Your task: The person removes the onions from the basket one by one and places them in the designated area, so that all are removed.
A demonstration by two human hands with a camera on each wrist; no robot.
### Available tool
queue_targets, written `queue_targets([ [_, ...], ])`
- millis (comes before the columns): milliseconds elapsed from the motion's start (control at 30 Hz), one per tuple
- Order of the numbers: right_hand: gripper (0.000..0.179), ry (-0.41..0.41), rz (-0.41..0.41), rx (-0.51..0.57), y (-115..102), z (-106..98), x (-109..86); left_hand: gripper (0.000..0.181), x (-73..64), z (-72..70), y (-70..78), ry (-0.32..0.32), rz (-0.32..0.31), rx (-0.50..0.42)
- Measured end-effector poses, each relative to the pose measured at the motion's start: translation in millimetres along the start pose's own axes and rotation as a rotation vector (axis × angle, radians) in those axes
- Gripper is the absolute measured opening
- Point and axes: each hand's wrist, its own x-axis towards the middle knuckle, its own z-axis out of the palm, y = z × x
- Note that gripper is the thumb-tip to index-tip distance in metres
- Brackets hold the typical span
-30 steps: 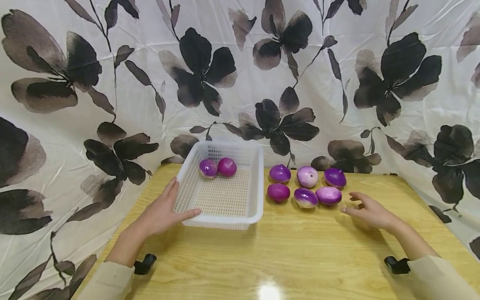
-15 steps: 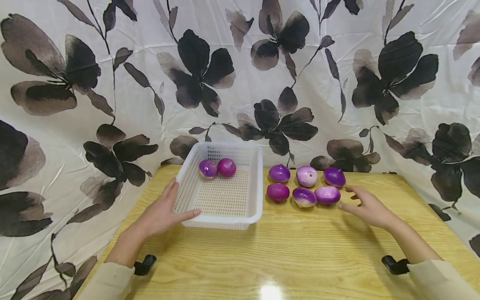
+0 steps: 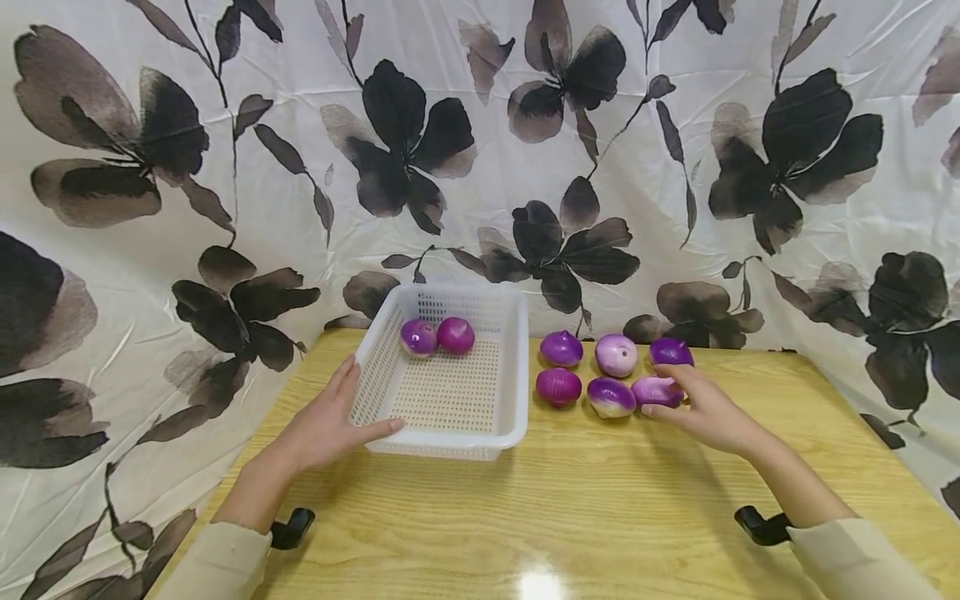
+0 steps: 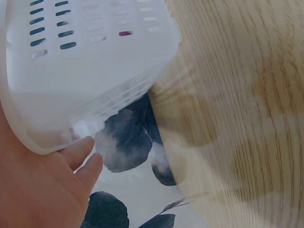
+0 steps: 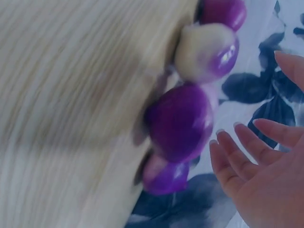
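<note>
My left hand (image 3: 326, 417) holds the near left corner of a white perforated plastic basket (image 3: 517, 375), thumb over the front rim and fingers along the outer side wall. In the left wrist view, fingertips (image 4: 85, 149) show below the basket's rim. Two purple onions, one (image 3: 455, 336) beside the other (image 3: 418, 338), lie at the back of the basket. My right hand (image 3: 712, 412) hovers at the pale purple onion (image 3: 654, 392) at the right end of the front row, thumb and fingers spread around it. The right wrist view shows these fingers apart, beside a purple onion (image 5: 183, 123).
Several other onions stand in two rows right of the basket, among them a ribbed one (image 3: 558, 387), a white-bottomed one (image 3: 611, 397) and a pale one (image 3: 617, 356). The wooden table (image 3: 570, 492) ends at a flowered cloth (image 3: 480, 183) behind.
My right hand has moved left and slightly forward, from beside the front right onion to over it. The left hand and the basket stay in place.
</note>
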Motion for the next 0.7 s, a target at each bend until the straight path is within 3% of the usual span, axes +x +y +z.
queue_targets([
  [700,0.065,-0.08,-0.095,0.136,-57.6,32.0,44.0,0.126,-1.6,-0.2,1.0,0.003,-0.009,-0.006],
])
